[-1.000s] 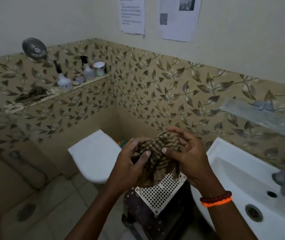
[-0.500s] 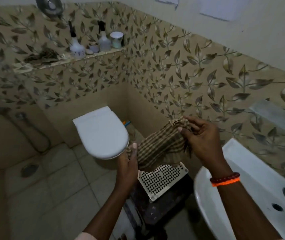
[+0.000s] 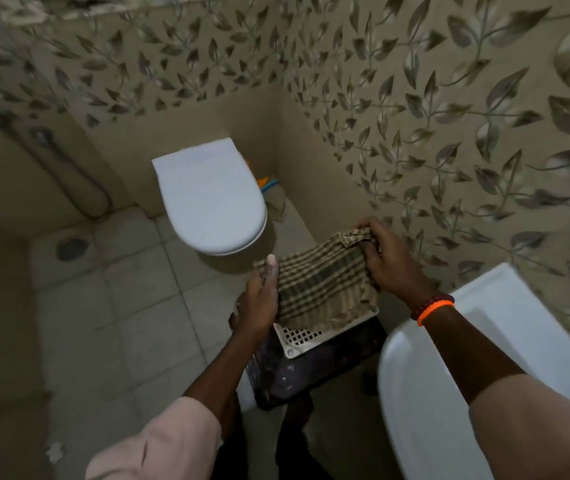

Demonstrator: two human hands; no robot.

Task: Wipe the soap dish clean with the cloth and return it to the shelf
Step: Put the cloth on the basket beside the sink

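A brown checked cloth point(image 3: 321, 285) hangs spread between my hands. My left hand point(image 3: 259, 299) grips its left edge with the thumb on top. My right hand point(image 3: 385, 261) pinches its upper right corner. Under the cloth lies a white perforated soap dish point(image 3: 302, 337); only its front edge shows. The dish rests on a dark stool point(image 3: 314, 368). The shelf point(image 3: 69, 8) is only a blurred strip at the top left edge.
A white toilet point(image 3: 210, 199) with its lid down stands on the tiled floor beyond my hands. A white sink point(image 3: 484, 341) fills the lower right. Leaf-patterned tiled walls meet in a corner behind. A floor drain point(image 3: 70, 249) sits left.
The camera has tilted down, so the shelf and bottles have left the view. My hands pulled the bunched cloth apart and it now hangs spread over the soap dish.
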